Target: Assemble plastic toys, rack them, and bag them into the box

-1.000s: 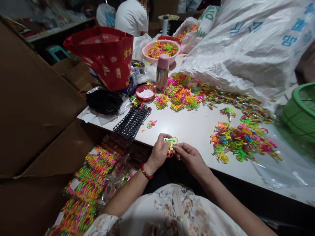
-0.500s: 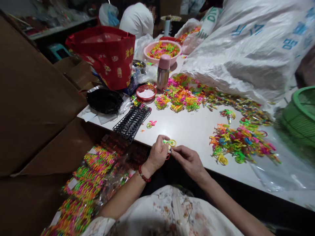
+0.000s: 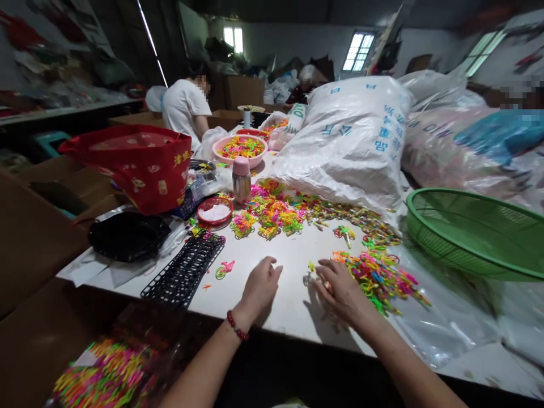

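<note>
My left hand (image 3: 260, 288) hovers over the white table's front part, fingers loosely bent, a gap showing at the tips and nothing visible in them. To its right, my right hand (image 3: 342, 292) has its fingers closed around a small plastic toy bicycle (image 3: 311, 267), blurred and mostly hidden, with a yellow bit showing. Just beyond that hand lies a heap of colourful toy bicycles (image 3: 382, 275). A pink and green toy bicycle (image 3: 224, 269) lies left of my left hand.
Black plastic racks (image 3: 185, 269) lie at the left. Behind are loose coloured pieces (image 3: 276, 212), a steel bottle (image 3: 242, 184), a red basket (image 3: 215, 212) and a big white sack (image 3: 340, 141). A green basket (image 3: 471, 243) stands right. A co-worker (image 3: 185, 110) bends over at the back.
My hands, together on a toy bicycle before, have parted and moved forward over the table. The right one has carried the toy toward the heap. The view has tilted up and turned right.
</note>
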`<state>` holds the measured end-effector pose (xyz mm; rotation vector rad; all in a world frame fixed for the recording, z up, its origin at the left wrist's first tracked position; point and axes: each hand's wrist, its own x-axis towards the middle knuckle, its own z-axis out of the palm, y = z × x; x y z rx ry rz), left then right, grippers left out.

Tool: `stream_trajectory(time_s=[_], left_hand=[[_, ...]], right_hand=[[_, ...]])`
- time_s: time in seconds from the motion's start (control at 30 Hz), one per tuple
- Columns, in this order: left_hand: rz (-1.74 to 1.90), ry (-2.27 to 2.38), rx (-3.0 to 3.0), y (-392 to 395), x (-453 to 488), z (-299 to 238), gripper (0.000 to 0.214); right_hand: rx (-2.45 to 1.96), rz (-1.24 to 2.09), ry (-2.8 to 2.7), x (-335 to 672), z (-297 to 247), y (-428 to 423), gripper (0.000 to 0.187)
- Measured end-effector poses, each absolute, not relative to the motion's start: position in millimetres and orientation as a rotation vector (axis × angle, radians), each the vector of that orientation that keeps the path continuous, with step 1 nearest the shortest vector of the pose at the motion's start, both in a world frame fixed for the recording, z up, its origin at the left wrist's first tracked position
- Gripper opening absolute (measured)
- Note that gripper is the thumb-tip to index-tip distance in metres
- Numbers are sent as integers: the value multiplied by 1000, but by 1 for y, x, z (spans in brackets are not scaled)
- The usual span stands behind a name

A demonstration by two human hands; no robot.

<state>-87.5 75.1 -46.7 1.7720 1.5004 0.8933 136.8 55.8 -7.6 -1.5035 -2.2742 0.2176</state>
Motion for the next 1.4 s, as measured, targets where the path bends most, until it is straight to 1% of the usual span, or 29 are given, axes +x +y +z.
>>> stream_trajectory(time_s=[0.07, 0.13, 0.17, 0.23, 0.27, 0.37, 0.5, 0.6, 0.7, 0.77, 0.83, 0.9, 1.0, 1.07, 1.13, 1.2, 1.27, 1.4], left_hand=[[1039, 1624, 1943, 108, -81, -52, 28], [1078, 1747, 2060, 140, -74, -58, 36], [1068, 1819, 2074, 154, -71, -61, 38], [983, 1930, 2061, 176, -68, -67, 32], [939, 1973, 2041, 183, -68, -70, 26], [902, 2017, 1990, 189, -71, -76, 13], [1103, 1879, 1881, 177, -83, -77, 2], [1246, 1790, 1655, 161, -92, -78, 8], [1397, 1485, 1102, 144, -99, -80, 21], [1463, 1316, 804, 133, -105, -78, 29], [1535, 1260, 625, 124, -113, -74, 34], [1568, 1238, 518, 117, -123, -68, 36], [1508, 1158, 442, 110, -134, -59, 34], [1469, 1050, 412, 103, -135, -54, 31], [1432, 929, 358, 94, -129, -50, 28], [1371, 832, 321, 83, -119, -47, 25], [1288, 762, 327, 69, -110, -45, 25], [1176, 670, 325, 49, -103, -44, 30]], right_hand=[[-1685, 120, -2384, 144, 4, 93, 26], [-1979, 189, -2548, 146, 14, 135, 27], [-2026, 204, -2567, 146, 17, 156, 24], [-2103, 190, -2569, 148, 18, 196, 15], [-2148, 167, -2549, 149, 16, 213, 14], [-2307, 127, -2481, 154, 4, 249, 18], [-2343, 145, -2441, 148, -18, 266, 28], [-2261, 205, -2424, 131, -33, 262, 33], [-2209, 303, -2371, 115, -40, 254, 34], [-2184, 368, -2323, 108, -38, 249, 31], [-2132, 414, -2283, 105, -31, 245, 25], [-2058, 442, -2240, 102, -20, 237, 20], [-1941, 483, -2167, 92, -6, 210, 17], [-1791, 706, -2059, 81, -2, 180, 26], [-1480, 1237, -1745, 67, -2, 146, 42], [-1283, 1536, -1484, 55, -6, 115, 57], [-1237, 1608, -1339, 48, -11, 93, 58], [-1221, 1630, -1203, 58, -20, 70, 43]])
